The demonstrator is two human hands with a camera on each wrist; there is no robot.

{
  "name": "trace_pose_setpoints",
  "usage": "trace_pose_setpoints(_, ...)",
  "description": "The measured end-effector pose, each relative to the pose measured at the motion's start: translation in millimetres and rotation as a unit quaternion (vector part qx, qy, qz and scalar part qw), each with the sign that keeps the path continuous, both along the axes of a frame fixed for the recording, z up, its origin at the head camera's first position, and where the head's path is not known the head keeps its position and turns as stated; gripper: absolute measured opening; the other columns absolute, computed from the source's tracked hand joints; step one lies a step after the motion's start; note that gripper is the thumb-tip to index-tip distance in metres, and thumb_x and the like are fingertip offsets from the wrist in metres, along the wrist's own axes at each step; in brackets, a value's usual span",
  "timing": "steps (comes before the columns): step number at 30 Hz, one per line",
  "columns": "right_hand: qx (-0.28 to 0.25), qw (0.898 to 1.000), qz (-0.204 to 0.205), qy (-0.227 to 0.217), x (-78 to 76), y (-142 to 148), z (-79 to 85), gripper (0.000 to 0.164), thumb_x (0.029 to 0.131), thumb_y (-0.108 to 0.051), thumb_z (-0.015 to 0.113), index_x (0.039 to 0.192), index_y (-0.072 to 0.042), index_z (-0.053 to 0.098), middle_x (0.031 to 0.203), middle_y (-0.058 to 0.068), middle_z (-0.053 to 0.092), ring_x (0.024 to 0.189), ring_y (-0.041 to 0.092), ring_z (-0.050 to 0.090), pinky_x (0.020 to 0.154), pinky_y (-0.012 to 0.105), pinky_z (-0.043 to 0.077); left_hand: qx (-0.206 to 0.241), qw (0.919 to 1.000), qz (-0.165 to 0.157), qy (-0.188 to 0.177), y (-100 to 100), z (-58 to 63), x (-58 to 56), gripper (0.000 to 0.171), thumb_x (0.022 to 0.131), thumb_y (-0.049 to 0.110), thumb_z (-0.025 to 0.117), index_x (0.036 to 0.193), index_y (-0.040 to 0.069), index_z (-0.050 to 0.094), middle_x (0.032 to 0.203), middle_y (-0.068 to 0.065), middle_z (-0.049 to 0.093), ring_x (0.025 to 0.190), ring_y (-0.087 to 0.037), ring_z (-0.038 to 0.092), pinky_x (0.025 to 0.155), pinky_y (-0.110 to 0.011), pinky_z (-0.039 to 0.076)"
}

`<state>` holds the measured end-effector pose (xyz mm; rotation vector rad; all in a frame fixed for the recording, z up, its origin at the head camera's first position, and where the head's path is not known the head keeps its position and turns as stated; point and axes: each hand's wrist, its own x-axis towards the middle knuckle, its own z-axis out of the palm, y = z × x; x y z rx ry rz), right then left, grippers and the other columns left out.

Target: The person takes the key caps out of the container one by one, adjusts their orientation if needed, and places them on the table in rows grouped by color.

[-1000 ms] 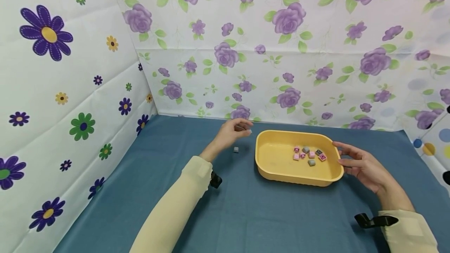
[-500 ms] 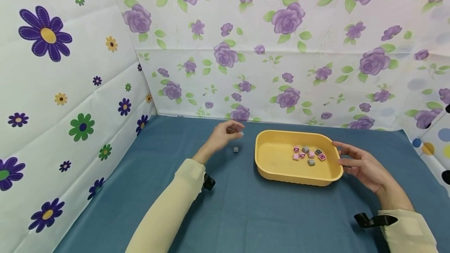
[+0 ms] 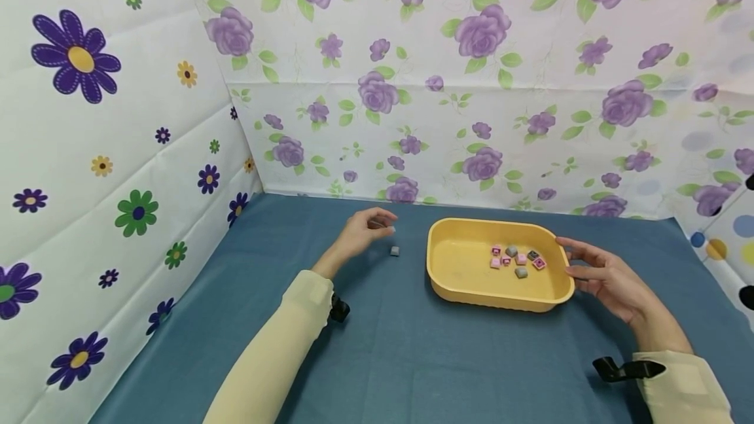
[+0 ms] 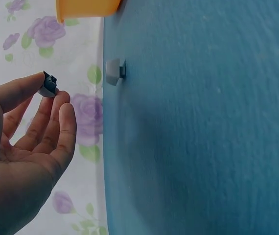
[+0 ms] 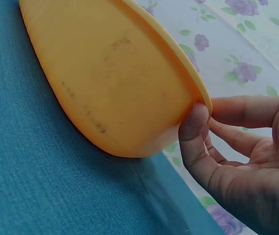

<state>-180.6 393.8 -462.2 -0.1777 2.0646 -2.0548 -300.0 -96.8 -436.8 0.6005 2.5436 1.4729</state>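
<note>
My left hand (image 3: 360,232) is raised over the blue cloth, left of a small grey block (image 3: 394,251) lying there. In the left wrist view, thumb and fingertips pinch a small dark grey keycap (image 4: 48,85), its hollow side partly showing; the block on the cloth (image 4: 113,72) has sloped sides and a darker narrow part. At the far side, my right hand (image 3: 609,280) grips the right end of a yellow tray (image 3: 489,296). The right wrist view shows thumb and fingers pinching the tray's rim (image 5: 191,73). Several pink keycaps (image 3: 521,258) and grey ones (image 3: 521,273) lie inside, right of its middle.
Blue cloth (image 3: 412,358) covers the table. A white sheet with purple roses (image 3: 377,142) hangs behind it, and one with bold flowers (image 3: 135,149) closes off the left. A black wrist mount (image 3: 629,370) sits at the right sleeve.
My left hand has moved left and slightly nearer, from above the grey block to its left side. The right hand, the tray and its contents have stayed in place.
</note>
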Motion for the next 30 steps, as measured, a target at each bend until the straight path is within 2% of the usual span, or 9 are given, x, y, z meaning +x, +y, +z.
trace_pose_setpoints(6,0.000,1.000,-0.001,0.000,-0.4,-1.6,0.7,0.062,0.106,-0.001,0.058,0.163,-0.011,0.035,0.125,0.009,0.042,0.103,0.014,0.065,0.082,0.031,0.060,-0.003,1.0000,-0.004,-0.003,-13.0,-4.3,0.5,0.034,0.102,0.013,0.070,0.135,0.003,0.067,0.122,-0.013,0.068,0.111,-0.031,0.067,0.094,-0.049,0.055)
trace_pose_setpoints(14,0.003,1.000,-0.005,-0.001,0.3,-1.9,1.7,0.063,0.106,-0.001,0.059,0.163,-0.011,0.035,0.125,0.009,0.042,0.103,0.014,0.064,0.083,0.030,0.060,-0.036,0.9993,0.001,-0.007,-23.7,-13.2,-0.7,0.034,0.099,0.006,0.072,0.132,0.004,0.069,0.114,-0.010,0.069,0.106,-0.028,0.069,0.084,-0.042,0.058)
trace_pose_setpoints(25,0.005,1.000,-0.005,-0.002,0.7,-1.4,1.7,0.063,0.106,-0.002,0.059,0.163,-0.011,0.035,0.125,0.009,0.042,0.105,0.013,0.064,0.083,0.030,0.060,-0.046,0.9984,0.005,-0.032,-24.8,-20.0,-1.9,0.033,0.096,0.001,0.074,0.128,0.005,0.071,0.109,-0.010,0.070,0.100,-0.024,0.069,0.079,-0.039,0.057)
trace_pose_setpoints(30,0.004,1.000,-0.008,-0.003,0.9,-1.4,2.0,0.063,0.105,-0.002,0.059,0.163,-0.011,0.035,0.124,0.008,0.041,0.104,0.013,0.063,0.082,0.030,0.060,-0.049,0.9984,-0.001,-0.030,-21.7,-23.2,-1.9,0.032,0.095,0.000,0.074,0.127,0.004,0.071,0.108,-0.012,0.070,0.094,-0.023,0.068,0.079,-0.039,0.057)
